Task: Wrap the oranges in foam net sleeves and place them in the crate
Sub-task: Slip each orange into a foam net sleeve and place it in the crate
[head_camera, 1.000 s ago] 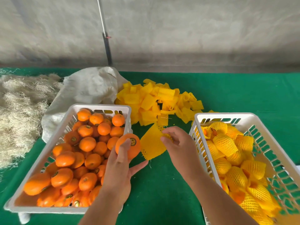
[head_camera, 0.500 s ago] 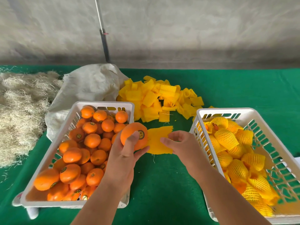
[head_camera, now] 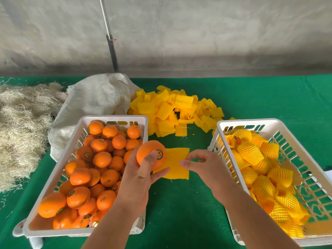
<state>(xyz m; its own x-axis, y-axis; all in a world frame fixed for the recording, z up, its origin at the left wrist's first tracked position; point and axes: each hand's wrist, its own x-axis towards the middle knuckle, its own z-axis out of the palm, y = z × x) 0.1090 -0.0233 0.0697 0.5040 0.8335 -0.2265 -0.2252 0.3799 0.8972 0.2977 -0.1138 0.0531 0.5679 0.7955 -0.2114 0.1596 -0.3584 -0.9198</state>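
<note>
Left hand (head_camera: pixel 138 178) clasping stickered orange (head_camera: pixel 150 155) just left of flat foam net sleeve (head_camera: pixel 175 163), pinched by right hand (head_camera: pixel 203 166).

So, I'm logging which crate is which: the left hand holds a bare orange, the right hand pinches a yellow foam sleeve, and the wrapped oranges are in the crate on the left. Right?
Not quite. The wrapped oranges sit in the right crate; the left crate holds bare fruit. The head view shows this. The left hand does hold a bare orange, and the right hand pinches the yellow foam sleeve.
</note>
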